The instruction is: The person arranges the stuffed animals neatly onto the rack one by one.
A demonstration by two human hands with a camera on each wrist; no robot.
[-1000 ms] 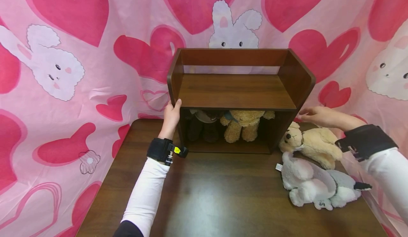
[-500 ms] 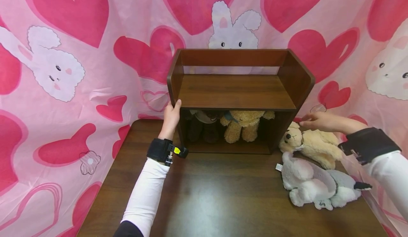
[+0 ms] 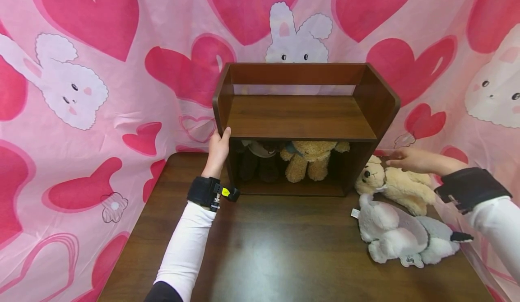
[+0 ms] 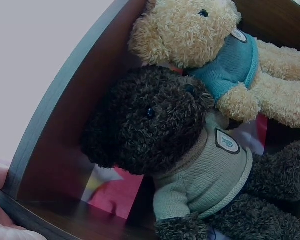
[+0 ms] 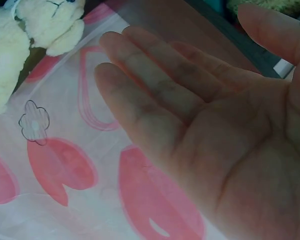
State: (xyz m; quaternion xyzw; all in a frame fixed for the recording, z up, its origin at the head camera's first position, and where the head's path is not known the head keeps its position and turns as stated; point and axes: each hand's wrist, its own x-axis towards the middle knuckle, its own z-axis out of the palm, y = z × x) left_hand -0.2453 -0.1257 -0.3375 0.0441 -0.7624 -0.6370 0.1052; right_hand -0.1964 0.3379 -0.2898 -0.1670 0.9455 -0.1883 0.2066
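My left hand (image 3: 218, 151) grips the left side panel of a small brown wooden shelf (image 3: 300, 114), thumb over its front edge. Inside the lower compartment sit two teddy bears, their heads hidden by the upper board in the head view. The left wrist view shows them fully: a dark brown bear (image 4: 140, 120) in a pale sweater and a tan bear (image 4: 185, 35) in a teal one. To the right of the shelf my right hand (image 3: 418, 161) hovers over a cream plush dog (image 3: 402, 185), fingers extended and palm bare in its wrist view.
A grey and white plush toy (image 3: 400, 234) with a tag lies in front of the cream dog at the table's right side. The brown table (image 3: 264, 248) stretches forward of the shelf. A pink curtain (image 3: 154, 17) with hearts and rabbits hangs behind and at both sides.
My right hand has moved slightly right and down, away from the shelf's right panel and lower over the cream dog. The left hand and shelf stay in place.
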